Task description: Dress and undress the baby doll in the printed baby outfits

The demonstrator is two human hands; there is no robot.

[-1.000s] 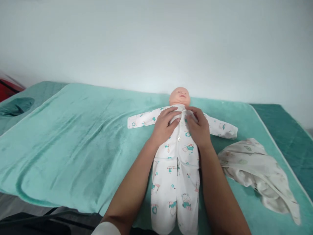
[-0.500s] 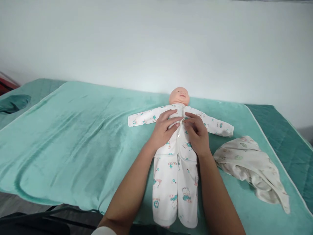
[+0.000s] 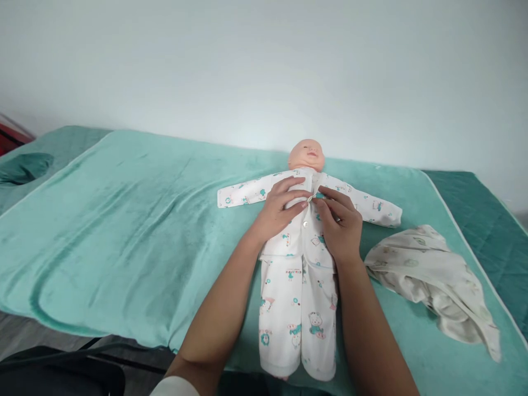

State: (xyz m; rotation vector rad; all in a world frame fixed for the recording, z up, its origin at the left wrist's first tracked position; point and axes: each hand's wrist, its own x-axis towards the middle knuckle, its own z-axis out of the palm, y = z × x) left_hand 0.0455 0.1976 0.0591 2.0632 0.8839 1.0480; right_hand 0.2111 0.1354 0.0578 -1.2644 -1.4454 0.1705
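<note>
A baby doll (image 3: pixel 306 154) lies on its back on a teal blanket (image 3: pixel 124 220), arms spread. It wears a white printed sleepsuit (image 3: pixel 295 297) with snap buttons down the chest. My left hand (image 3: pixel 279 209) rests on the doll's chest and pinches the left edge of the suit's front opening. My right hand (image 3: pixel 340 223) pinches the right edge, fingertips meeting the left hand's at a snap near the collar. Both forearms run up from the bottom of the view along the doll's legs.
A crumpled cream printed garment (image 3: pixel 433 278) lies on the blanket to the doll's right. A darker green quilted cover (image 3: pixel 490 225) shows at the right edge. A dark green bundle (image 3: pixel 22 168) sits far left. A white wall stands behind; a dark object is at bottom left.
Both hands drew their fingertips together at the upper chest snap, going from flat on the chest to pinching the suit's edges. The view shifted slightly.
</note>
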